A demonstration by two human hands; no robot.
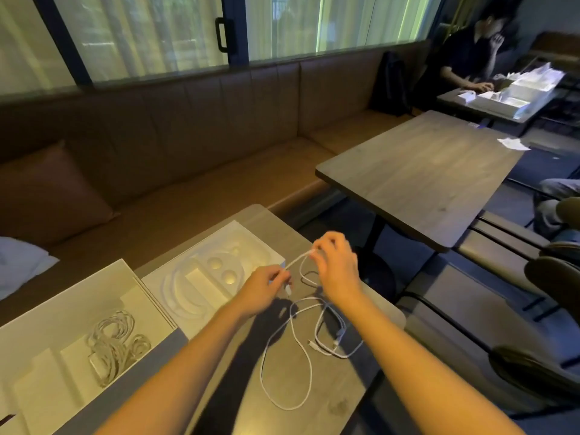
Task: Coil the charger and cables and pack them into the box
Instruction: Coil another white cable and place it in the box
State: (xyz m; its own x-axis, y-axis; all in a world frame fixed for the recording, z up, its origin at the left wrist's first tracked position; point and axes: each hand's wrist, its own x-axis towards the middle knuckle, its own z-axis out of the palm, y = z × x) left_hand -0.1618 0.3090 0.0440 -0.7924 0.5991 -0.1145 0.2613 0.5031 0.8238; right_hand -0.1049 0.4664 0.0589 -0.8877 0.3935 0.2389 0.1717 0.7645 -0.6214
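Note:
A long white cable (293, 350) lies in loose loops on the grey table (339, 400). My left hand (263, 288) pinches one stretch of it near a plug end. My right hand (337, 266) pinches the same cable a little farther right and higher, so a short length runs taut between them. An open white box (47, 312) stands at the left, with a coiled white cable and charger (114, 343) in one compartment. Beside it lies a white moulded insert tray (207, 277) with round and curved recesses.
A brown bench with a cushion (50, 196) runs behind the table. A second grey table (417, 174) stands to the right across a gap. A person (470, 58) sits at a far table with white boxes. Dark chairs (552, 277) line the right side.

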